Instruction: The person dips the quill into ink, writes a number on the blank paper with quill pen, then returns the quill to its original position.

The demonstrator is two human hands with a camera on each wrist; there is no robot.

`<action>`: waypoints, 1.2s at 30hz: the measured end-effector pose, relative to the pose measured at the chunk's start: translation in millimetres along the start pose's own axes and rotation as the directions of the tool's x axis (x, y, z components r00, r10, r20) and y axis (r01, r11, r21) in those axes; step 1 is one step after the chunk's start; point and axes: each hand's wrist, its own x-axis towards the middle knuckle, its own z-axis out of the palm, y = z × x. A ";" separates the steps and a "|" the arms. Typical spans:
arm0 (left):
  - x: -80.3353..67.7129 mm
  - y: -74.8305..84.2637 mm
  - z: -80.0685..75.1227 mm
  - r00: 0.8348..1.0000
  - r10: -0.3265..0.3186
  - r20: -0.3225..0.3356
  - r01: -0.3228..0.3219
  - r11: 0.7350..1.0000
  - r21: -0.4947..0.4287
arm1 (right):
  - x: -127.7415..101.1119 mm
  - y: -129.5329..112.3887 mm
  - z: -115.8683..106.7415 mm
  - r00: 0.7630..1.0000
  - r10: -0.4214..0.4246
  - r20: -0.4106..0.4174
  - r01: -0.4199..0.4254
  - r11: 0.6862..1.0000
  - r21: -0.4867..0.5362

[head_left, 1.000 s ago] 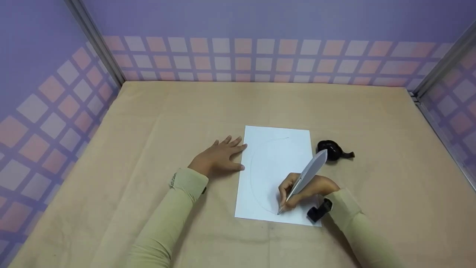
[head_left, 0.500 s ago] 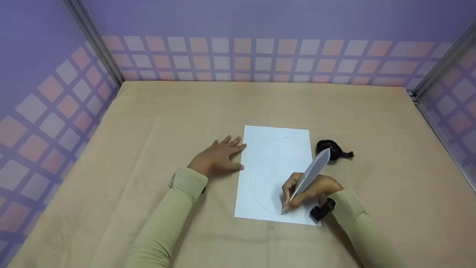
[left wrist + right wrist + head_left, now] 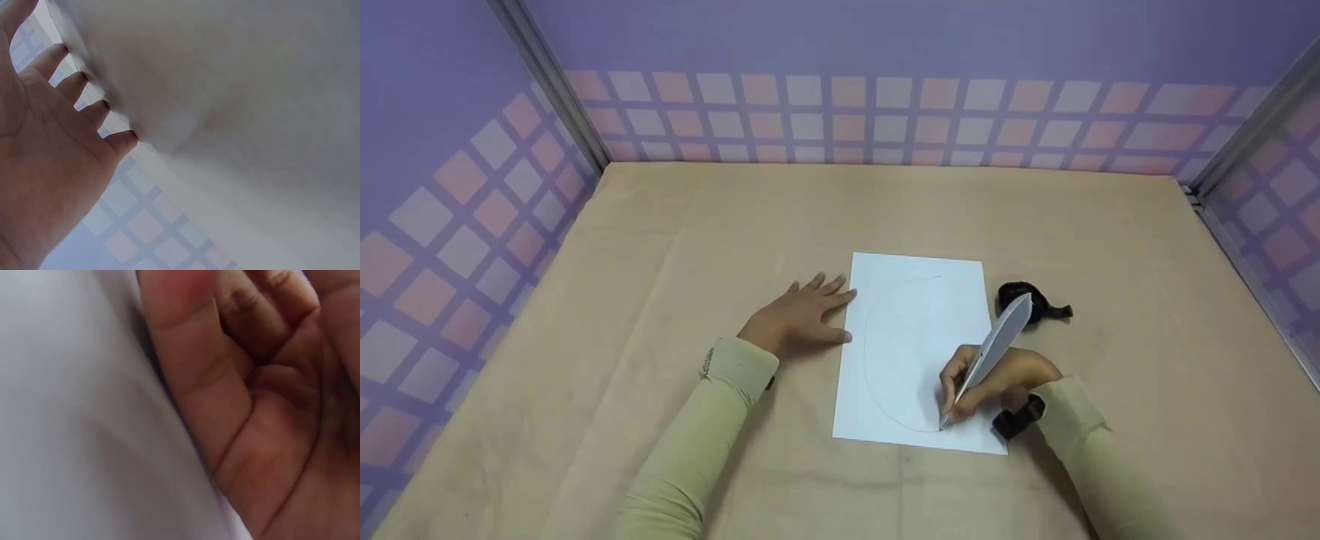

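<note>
Nearest the camera: two pale yellow-green sleeves [image 3: 682, 457] come up from the bottom edge onto the tan surface [image 3: 675, 240]. Right hand [image 3: 997, 379] rests on the lower right of a white paper sheet [image 3: 919, 330], fingers curled round a silver feather-shaped pen [image 3: 988, 354]; grip clamped on the pen, tip touching the sheet near its bottom edge, pen tilted up and to the right. Faint curved pencil-thin line [image 3: 870, 352] runs down the sheet's left half and bends toward the pen tip. Black strap w/ small device [image 3: 1015, 420] sits at the right wrist. Right wrist view is too close and blurred; shows curled fingers [image 3: 197, 354] against white, prob. the sheet. Left hand [image 3: 802, 319] lies flat on the surface just beside the sheet's left edge, fingers straight and spread, holding nothing. Farther back, a small black object [image 3: 1027, 300], looks like a deflated balloon, lies just right of the sheet. Checkered purple-pink walls [image 3: 885, 112] behind.
</note>
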 end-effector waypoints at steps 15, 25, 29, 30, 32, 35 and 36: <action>-2.2 0.2 -0.3 1.000 0.009 -0.005 -0.009 1.000 -0.019 | -8.7 0.4 -8.2 1.000 -0.005 0.007 0.005 0.999 -0.032; -3.5 1.4 -1.2 1.000 0.005 -0.007 -0.005 0.999 -0.032 | -11.8 -1.5 -12.6 1.000 -0.006 0.021 0.008 0.996 -0.091; -2.3 0.9 -1.0 1.000 0.000 -0.005 0.000 1.000 -0.025 | -12.7 0.4 -15.0 0.998 -0.044 0.044 0.047 0.997 -0.056; -1.8 0.6 -0.8 1.000 0.000 -0.005 0.000 1.000 -0.021 | -12.9 0.7 -15.5 0.998 -0.045 0.044 0.047 0.997 -0.059; -1.0 0.1 -0.5 1.000 0.000 -0.005 0.000 1.000 -0.015 | -13.3 0.8 -16.2 0.999 -0.033 0.039 0.036 0.997 -0.065; -0.3 -0.5 -0.1 1.000 0.002 -0.007 -0.002 1.000 -0.017 | -14.0 0.2 -16.9 1.000 -0.016 0.023 0.018 0.996 -0.086; -0.3 -0.7 -0.1 1.000 0.002 -0.008 -0.002 1.000 -0.020 | -14.2 -0.1 -17.0 1.000 -0.013 0.020 0.015 0.996 -0.084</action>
